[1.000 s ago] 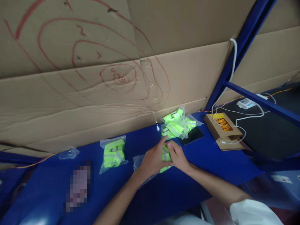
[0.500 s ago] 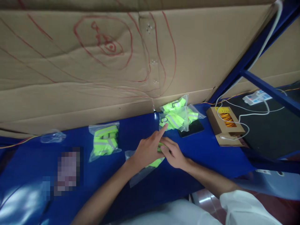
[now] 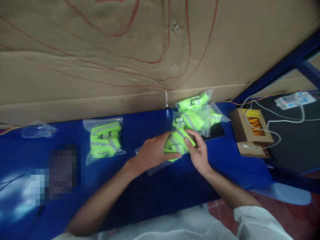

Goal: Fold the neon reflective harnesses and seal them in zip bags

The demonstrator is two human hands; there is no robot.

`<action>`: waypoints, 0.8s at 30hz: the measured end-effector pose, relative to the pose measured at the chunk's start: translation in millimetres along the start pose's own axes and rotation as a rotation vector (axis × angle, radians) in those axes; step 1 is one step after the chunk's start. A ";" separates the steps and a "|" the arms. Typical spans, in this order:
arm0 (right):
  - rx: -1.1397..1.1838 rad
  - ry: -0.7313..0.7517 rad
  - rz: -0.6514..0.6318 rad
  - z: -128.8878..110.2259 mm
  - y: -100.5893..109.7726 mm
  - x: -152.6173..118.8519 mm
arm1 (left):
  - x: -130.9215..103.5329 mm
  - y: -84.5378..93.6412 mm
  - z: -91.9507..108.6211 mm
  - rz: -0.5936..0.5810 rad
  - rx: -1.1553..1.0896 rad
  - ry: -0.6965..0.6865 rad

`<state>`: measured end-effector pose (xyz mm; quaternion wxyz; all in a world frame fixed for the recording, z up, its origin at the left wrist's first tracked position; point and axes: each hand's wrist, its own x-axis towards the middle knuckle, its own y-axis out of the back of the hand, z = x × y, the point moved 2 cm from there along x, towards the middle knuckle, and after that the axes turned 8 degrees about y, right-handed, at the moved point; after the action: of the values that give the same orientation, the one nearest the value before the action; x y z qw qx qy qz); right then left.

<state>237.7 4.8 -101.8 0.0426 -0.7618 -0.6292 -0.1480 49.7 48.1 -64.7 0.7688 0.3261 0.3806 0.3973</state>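
Note:
Between my two hands is a folded yellow-green strap bundle (image 3: 178, 141) with grey stripes. My left hand (image 3: 153, 151) grips its left side, thumb below it. On the bundle's right side, my right hand (image 3: 198, 153) holds it with thumb and fingers. A clear plastic bag (image 3: 156, 167) lies under my left hand, partly hidden. Just beyond my hands, several bagged yellow-green straps (image 3: 191, 120) are piled against the cardboard. Another bagged strap (image 3: 106, 140) lies flat to the left.
A cardboard wall (image 3: 125, 73) with red lines rises behind the blue table (image 3: 140, 196). At right are a dark flat object (image 3: 217, 132), an open cardboard box (image 3: 243, 128), white cables and a power strip (image 3: 295, 100). A crumpled clear bag (image 3: 38, 130) lies far left.
My left index finger, earlier pointing out, is now round the bundle. The bundle is raised and more visible between my hands, which are farther apart. The camera view has shifted.

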 end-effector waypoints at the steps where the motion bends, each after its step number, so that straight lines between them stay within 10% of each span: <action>1: -0.001 -0.021 0.015 0.4 1.2 0.1 | 0.7 -3.9 1.9 0.008 0.020 -0.001; 15: -0.360 0.438 -0.345 -7.6 8.1 3.4 | -2.0 -3.7 -2.0 0.041 0.036 -0.064; 24: -0.367 0.313 -0.473 5.2 -2.0 0.1 | 2.8 -18.6 -8.9 -0.100 -0.047 -0.120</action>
<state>236.6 6.5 -107.0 -0.0345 -0.5578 -0.7372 -0.3797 50.1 43.4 -85.0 0.8164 0.3120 0.3402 0.3469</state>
